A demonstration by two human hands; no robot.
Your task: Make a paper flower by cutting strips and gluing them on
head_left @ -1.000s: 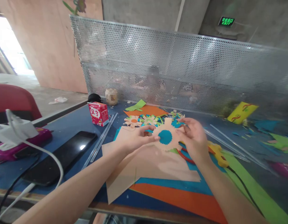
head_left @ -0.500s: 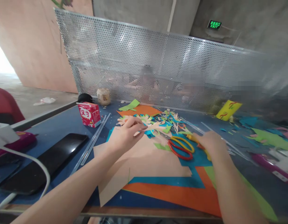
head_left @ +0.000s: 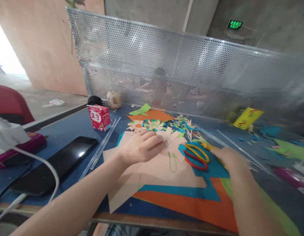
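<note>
My left hand (head_left: pixel 145 146) is closed in a pinch at the left side of a peach paper flower (head_left: pixel 176 139), its fingertips partly hidden. The flower's petals spread out above the peach paper sheets (head_left: pixel 152 175). A thin green paper loop (head_left: pixel 173 163) shows just below it. Scissors (head_left: pixel 197 156) with one red and one yellow handle lie beside the flower, their blades covered. My right hand (head_left: pixel 232 160) is wrapped round a yellow glue gun (head_left: pixel 208 146), its nozzle pointing left toward the scissors; the hand hides most of its body.
Finished paper flowers (head_left: pixel 154 124) and paper scraps (head_left: pixel 185 124) lie behind. Clear glue sticks (head_left: pixel 102 144), a red drink carton (head_left: pixel 99 118) and a phone (head_left: pixel 57 165) are on the left. A yellow packet (head_left: pixel 248 118) stands by the perforated metal screen (head_left: pixel 132 59); people sit beyond it.
The peach flower has turned from nearly edge-on to facing up and now covers the scissors' blades. My left hand has moved slightly right and down. My right hand still holds the glue gun.
</note>
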